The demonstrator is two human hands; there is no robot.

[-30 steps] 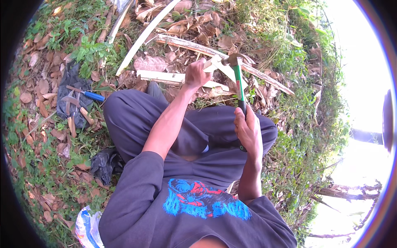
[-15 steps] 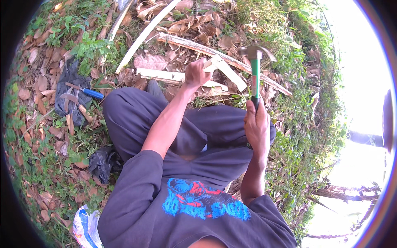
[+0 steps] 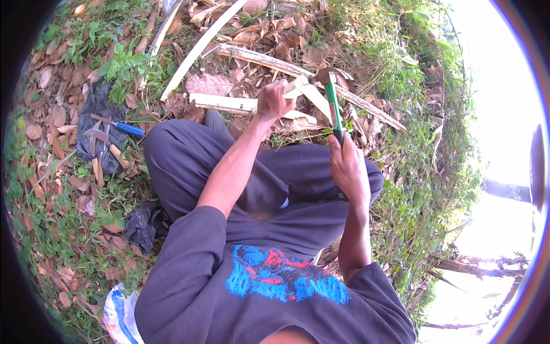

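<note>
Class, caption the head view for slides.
Left hand holding pale wood, right hand holding a green-handled hammer, amid dry leaves.

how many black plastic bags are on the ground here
2: one bag spread under the hand tools at the left, and a crumpled bag below it in the picture. Others could be hidden.

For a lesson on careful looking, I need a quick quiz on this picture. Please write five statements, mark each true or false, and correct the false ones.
1. The right hand grips a hammer. True.
2. The hammer is yellow all over. False: its handle is mainly green and black.
3. The left hand holds a pale piece of wood. True.
4. No tool lies at the left of the view. False: a blue-handled tool lies there on black plastic.
5. A long pale strip lies among dry leaves. True.
</note>
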